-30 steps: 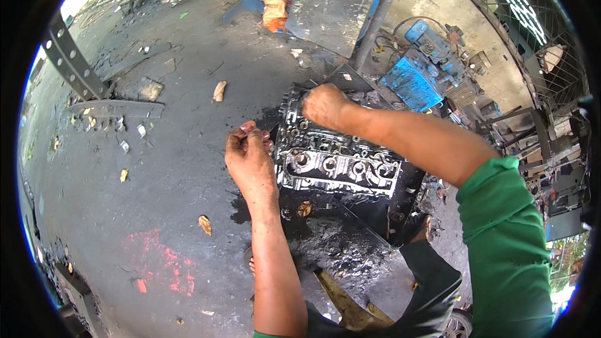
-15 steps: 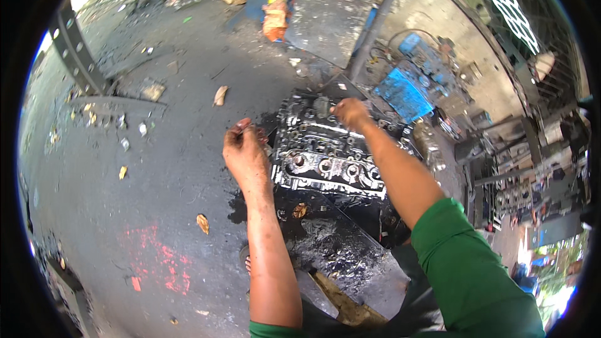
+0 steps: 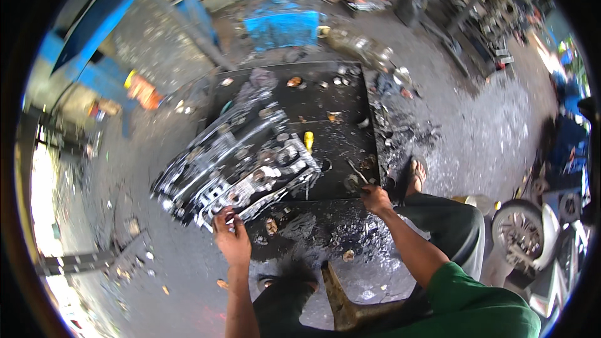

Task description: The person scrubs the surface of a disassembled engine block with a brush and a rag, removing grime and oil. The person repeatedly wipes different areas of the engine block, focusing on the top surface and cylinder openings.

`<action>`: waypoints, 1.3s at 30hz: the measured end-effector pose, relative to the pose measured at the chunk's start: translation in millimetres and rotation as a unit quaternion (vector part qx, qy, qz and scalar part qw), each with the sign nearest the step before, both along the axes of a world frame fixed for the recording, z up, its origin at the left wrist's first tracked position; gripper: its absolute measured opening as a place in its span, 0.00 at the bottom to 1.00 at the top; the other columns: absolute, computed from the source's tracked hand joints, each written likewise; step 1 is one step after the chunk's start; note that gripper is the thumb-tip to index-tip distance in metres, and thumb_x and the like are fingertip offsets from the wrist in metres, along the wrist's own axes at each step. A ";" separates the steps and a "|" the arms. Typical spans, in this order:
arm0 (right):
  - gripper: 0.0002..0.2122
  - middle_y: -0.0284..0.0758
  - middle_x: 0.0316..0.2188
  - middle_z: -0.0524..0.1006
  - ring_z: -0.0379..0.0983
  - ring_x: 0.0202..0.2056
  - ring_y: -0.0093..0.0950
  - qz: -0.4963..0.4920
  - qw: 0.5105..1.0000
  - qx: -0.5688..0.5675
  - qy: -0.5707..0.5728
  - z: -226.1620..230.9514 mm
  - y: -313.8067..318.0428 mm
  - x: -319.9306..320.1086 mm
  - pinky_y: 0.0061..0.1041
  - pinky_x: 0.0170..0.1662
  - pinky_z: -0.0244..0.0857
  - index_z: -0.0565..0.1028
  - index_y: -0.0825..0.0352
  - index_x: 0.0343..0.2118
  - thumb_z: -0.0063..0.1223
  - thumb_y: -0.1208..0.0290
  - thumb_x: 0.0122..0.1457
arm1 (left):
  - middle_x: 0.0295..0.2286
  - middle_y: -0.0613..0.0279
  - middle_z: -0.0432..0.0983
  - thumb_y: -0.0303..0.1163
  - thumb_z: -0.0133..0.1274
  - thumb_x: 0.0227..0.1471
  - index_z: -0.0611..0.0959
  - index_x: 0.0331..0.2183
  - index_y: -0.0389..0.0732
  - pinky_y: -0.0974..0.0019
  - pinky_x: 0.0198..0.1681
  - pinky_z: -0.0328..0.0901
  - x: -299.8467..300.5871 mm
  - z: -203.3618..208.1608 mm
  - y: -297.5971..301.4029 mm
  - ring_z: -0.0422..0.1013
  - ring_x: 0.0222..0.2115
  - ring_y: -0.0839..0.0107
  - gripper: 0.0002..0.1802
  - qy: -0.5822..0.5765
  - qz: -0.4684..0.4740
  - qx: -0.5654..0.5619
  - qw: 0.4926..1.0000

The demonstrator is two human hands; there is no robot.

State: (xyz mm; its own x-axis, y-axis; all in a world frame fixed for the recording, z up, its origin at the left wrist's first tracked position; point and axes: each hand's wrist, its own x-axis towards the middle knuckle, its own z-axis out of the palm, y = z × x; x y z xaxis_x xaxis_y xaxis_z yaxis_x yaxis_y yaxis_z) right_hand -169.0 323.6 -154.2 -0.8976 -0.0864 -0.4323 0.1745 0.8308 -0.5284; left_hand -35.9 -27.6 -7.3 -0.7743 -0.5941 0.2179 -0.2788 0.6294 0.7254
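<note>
A dirty, oily metal cylinder head [image 3: 253, 172] lies at an angle on the left part of a low black tabletop [image 3: 341, 97]. My left hand [image 3: 231, 238] is at its near edge, fingers curled in a pinch; a small dark thing seems to be between them, too blurred to name. My right hand [image 3: 375, 200] is at the right front corner of the tabletop, closed around a thin metal tool [image 3: 357, 172] that points up and left. Its exact kind is not clear. Just right of the cylinder head lies a yellow handle [image 3: 308, 141].
A dark rag [image 3: 263, 79] sits behind the cylinder head. Blue machinery [image 3: 282, 28] stands beyond the tabletop. A wooden stool part [image 3: 341, 303] shows between my legs. At the right are a motorbike wheel [image 3: 518, 231] and my sandalled foot [image 3: 416, 175].
My view has swung to the right. My right hand has gone from the far side of the cylinder head to the tabletop's right front corner, where it grips the thin tool. My left hand stays by the cylinder head.
</note>
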 end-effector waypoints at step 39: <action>0.07 0.43 0.26 0.79 0.78 0.31 0.41 0.082 0.977 -0.198 0.012 -1.5 -164.7 -201.6 0.39 0.40 0.72 0.80 0.59 0.33 0.51 0.68 0.56 | 0.38 0.38 0.76 0.51 0.34 0.62 0.79 0.41 0.31 0.46 0.41 0.63 -250.9 -48.0 -75.6 0.71 0.38 0.39 0.32 -0.104 0.091 -0.322 0.937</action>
